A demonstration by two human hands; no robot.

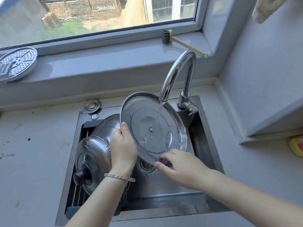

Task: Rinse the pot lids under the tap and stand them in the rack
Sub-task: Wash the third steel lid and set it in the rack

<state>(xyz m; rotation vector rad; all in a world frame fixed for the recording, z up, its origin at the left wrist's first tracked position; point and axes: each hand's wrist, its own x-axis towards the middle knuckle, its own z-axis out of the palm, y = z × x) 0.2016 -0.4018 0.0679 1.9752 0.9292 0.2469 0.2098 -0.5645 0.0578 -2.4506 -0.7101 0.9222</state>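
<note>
A glass pot lid with a steel rim (pixel 144 115) is tilted under the running tap (pixel 178 74), its underside facing me, and water streams across it. My left hand (pixel 123 148) grips its left rim. My right hand (pixel 180 166) holds its lower rim, fingers curled under the edge. Two steel lids stand in the rack (pixel 78 197) at the sink's left: a near one with a dark knob (pixel 91 159) and a larger one behind it (pixel 108 126).
The steel sink (pixel 205 140) has a drain strainer (pixel 145 166) below the held lid. A perforated steamer plate (pixel 16 63) leans on the window sill. A dish brush (pixel 173 40) lies on the sill at right. A yellow packet (pixel 296 147) sits under the right ledge.
</note>
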